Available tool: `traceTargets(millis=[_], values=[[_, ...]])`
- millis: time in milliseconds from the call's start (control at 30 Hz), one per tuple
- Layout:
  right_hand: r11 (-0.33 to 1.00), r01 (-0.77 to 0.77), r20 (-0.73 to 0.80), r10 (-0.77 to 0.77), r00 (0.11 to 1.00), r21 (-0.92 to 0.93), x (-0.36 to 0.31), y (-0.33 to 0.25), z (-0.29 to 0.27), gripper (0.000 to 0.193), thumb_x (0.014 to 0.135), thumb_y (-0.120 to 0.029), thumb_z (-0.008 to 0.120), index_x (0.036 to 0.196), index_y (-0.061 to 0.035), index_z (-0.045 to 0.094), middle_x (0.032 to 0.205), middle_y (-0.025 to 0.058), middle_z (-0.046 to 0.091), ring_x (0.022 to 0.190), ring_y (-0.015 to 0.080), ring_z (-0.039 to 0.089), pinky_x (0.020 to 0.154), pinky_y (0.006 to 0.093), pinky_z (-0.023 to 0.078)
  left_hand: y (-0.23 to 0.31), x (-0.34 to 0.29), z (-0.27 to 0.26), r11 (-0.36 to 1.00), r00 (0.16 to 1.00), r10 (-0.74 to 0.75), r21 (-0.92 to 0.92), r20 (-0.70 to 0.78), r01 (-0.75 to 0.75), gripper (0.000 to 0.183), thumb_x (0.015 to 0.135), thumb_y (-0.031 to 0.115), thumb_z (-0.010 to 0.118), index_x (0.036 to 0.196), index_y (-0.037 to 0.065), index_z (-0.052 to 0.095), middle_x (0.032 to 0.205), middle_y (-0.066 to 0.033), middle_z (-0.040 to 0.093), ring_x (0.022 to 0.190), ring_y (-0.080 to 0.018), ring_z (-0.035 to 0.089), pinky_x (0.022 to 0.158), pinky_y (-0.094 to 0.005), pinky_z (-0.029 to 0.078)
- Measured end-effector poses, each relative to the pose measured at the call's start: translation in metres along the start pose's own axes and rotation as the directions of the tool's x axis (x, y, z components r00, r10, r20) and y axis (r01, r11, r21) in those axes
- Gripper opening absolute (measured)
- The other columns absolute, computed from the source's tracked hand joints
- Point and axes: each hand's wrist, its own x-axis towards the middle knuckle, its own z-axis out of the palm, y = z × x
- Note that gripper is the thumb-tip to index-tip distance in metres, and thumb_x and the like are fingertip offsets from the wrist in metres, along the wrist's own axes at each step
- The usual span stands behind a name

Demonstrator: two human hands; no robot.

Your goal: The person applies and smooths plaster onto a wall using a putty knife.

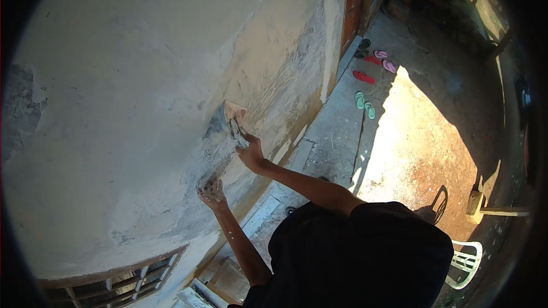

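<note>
My right hand (250, 153) is closed round the handle of a small pointed trowel (234, 112), smeared with pale plaster. The trowel's triangular blade lies against the wall (142, 97), over a patch of grey, streaky plaster. Lower and to the left, my left hand (213, 193) is cupped close to the wall, its fingers bent and coated in whitish plaster. Something dark and mottled shows at those fingers, too small to make out. Around both hands the wall surface is rough, part grey and part cream.
A barred window (123, 282) is at the lower left, a wooden door (353, 5) at the top. Red sandals (363, 77), green sandals (364, 105) and pink sandals (388, 66) lie on the concrete floor. A white plastic chair (465, 262) stands at the lower right.
</note>
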Motion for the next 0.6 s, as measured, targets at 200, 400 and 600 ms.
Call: traceTargets(millis=[200,400,600], values=[[0.978,0.13,0.294,-0.174,0.94,0.161,-0.06,0.017,-0.011,0.037,0.062,0.005,0.05,0.099,0.0008,0.048,0.104,0.0185,0.049,0.097,0.0261,0.048,0.077,0.0313,0.041,0.005,-0.001,0.003,1.0,0.999,-0.017,0.025,-0.043,0.018,0.043,0.077,0.036,0.035,0.108,0.007,0.036,0.108,-0.0163,0.04,0.096,-0.0304,0.044,0.078,-0.0442,0.037],[0.973,-0.086,-0.343,0.158,0.926,0.215,0.085,0.069,-0.073,0.044,0.064,-0.004,0.056,0.101,0.0117,0.037,0.094,0.018,0.037,0.072,0.021,0.048,0.054,0.0318,0.042,-0.003,0.0,0.004,1.0,0.999,0.015,-0.006,0.034,-0.015,0.044,0.077,0.036,0.035,0.111,0.008,0.034,0.112,-0.0157,0.038,0.104,-0.0301,0.038,0.083,-0.0464,0.032],[0.987,-0.057,-0.285,0.099,0.953,0.152,0.1,-0.011,-0.043,0.028,0.062,0.0,0.054,0.085,0.0135,0.047,0.063,0.0179,0.052,0.059,0.0255,0.052,0.055,0.0324,0.041,0.004,-0.005,0.001,0.999,0.997,0.009,0.031,0.078,-0.012,0.043,0.078,0.036,0.035,0.11,0.008,0.035,0.112,-0.0137,0.039,0.103,-0.0276,0.039,0.085,-0.0461,0.03]])
